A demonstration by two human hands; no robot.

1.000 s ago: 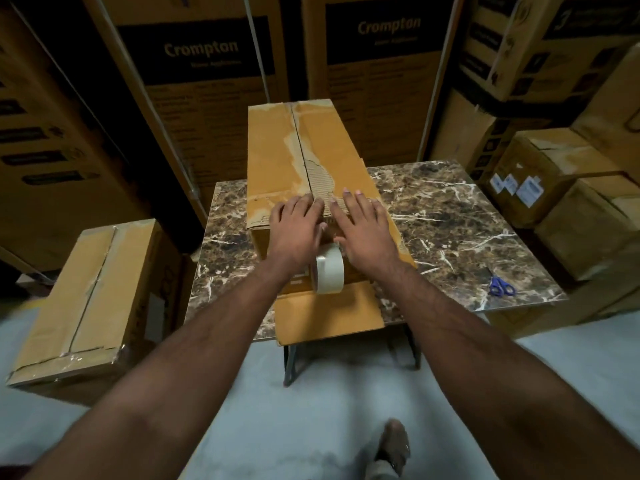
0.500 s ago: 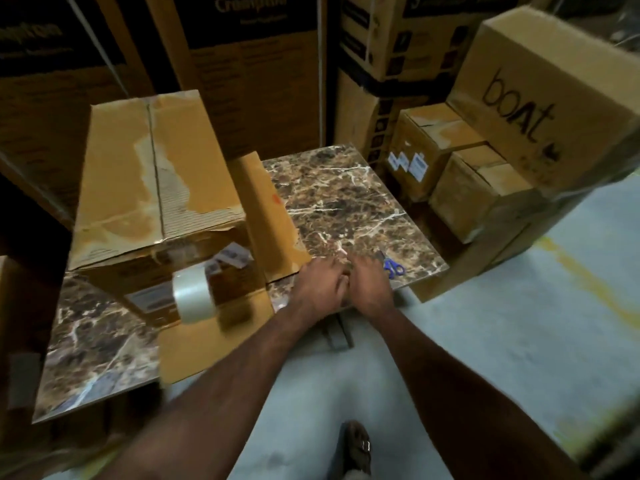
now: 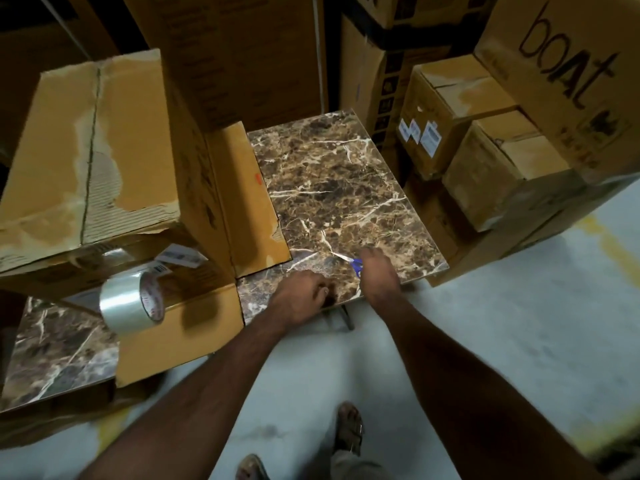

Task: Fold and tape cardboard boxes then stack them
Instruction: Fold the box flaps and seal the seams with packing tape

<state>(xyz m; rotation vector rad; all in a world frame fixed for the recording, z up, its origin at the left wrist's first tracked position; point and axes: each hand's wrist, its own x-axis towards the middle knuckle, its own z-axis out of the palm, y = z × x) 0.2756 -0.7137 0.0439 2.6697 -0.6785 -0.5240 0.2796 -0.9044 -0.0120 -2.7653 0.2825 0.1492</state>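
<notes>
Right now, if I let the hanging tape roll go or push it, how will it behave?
The tape roll hangs by a strip stuck to the cardboard box, so it would probably swing, not fall. It looks light and hollow. Its round shape would likely roll on the marble table once cut free; the right hand is at the scissors.

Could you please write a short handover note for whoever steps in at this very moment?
Right hand: on the blue-handled scissors at the marble table's near edge; grip not clear.
Left hand: beside it at the table's near edge, fingers curled, holding nothing visible.
Tall brown cardboard box: on the table's left part, top flaps closed, bottom flaps splayed.
Roll of clear packing tape: hangs from a strip stuck to the box's near face.
Done: tape started.
Left: cut the tape, finish sealing, stack the box.
</notes>
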